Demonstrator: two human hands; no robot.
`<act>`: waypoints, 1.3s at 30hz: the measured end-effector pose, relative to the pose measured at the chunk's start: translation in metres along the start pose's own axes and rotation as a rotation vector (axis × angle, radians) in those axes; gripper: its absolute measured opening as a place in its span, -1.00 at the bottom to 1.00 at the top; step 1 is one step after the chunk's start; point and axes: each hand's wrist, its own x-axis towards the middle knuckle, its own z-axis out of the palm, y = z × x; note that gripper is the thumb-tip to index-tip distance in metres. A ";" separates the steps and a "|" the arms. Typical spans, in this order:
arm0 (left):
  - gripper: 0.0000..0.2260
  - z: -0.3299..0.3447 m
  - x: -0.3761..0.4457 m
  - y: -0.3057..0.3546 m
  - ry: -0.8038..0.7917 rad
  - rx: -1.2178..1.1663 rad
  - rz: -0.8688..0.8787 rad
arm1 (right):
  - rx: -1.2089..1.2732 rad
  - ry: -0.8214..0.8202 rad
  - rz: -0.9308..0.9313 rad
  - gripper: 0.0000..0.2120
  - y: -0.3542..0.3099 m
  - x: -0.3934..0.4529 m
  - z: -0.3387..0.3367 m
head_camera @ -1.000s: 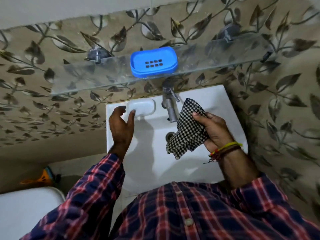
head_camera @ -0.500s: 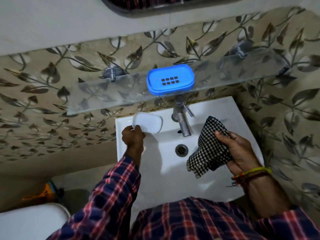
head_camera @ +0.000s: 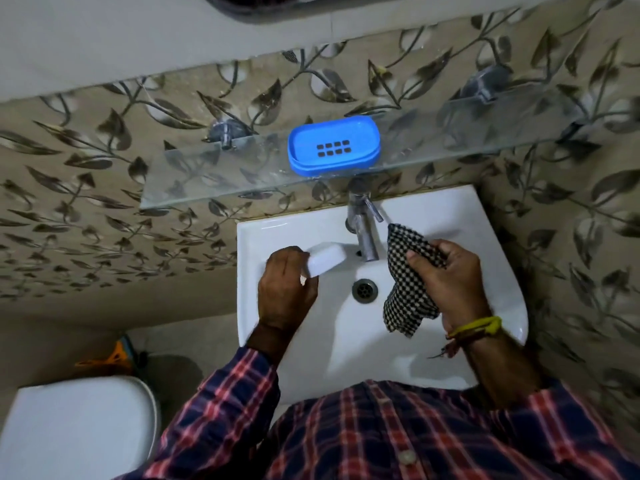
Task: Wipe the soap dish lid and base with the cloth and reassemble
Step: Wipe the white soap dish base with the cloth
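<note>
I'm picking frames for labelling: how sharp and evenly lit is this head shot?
Head view: the blue plastic soap dish base and the checked cloth in the right hand are sharp; the white lid gripped by the left hand is slightly smeared; wide-angle bending curves the white sink; corners are dim.

left fingers point(head_camera: 304, 268) partly hidden, toilet point(head_camera: 76, 427) cropped

The soap dish base point(head_camera: 333, 145) is bright blue, the lid point(head_camera: 326, 260) white, the cloth point(head_camera: 408, 284) black-and-white check, the sink point(head_camera: 429, 344) white, the sleeve point(head_camera: 221, 410) navy-and-red plaid, the wall tiles point(head_camera: 86, 188) beige with dark leaves
</note>
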 end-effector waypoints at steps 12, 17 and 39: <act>-0.27 -0.016 0.019 0.075 -0.341 -1.016 -0.571 | -0.087 -0.332 -0.093 -0.78 -0.018 -0.005 0.031; 0.01 -0.012 0.023 0.090 -0.406 -1.062 -0.728 | 0.164 -0.420 0.110 -0.80 -0.031 -0.009 0.028; -0.55 -0.020 0.040 0.095 -0.439 -1.485 -0.917 | 0.211 -0.623 0.162 -0.89 -0.063 -0.026 0.034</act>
